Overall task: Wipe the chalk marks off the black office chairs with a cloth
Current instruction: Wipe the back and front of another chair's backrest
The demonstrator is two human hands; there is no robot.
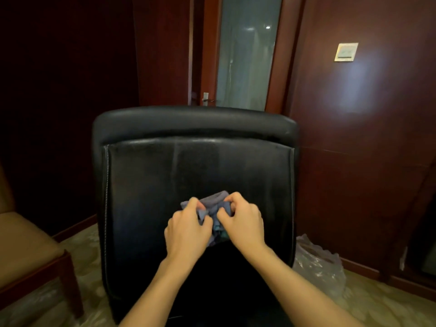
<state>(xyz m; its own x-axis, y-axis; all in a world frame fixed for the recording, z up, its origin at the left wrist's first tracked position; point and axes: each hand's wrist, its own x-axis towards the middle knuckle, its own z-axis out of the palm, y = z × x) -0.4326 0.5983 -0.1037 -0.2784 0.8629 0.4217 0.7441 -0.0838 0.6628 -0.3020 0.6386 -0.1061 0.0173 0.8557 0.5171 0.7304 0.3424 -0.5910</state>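
Blue-grey cloth [213, 208] sits bunched between both hands, in front of the lower middle of the black office chair's backrest [165, 175]. The left hand [187, 228] and right hand [243, 220] each pinch it with curled fingers, equally near. Faint pale streaks lie above the hands, toward the backrest's top edge, so the next wipe probably goes upward.
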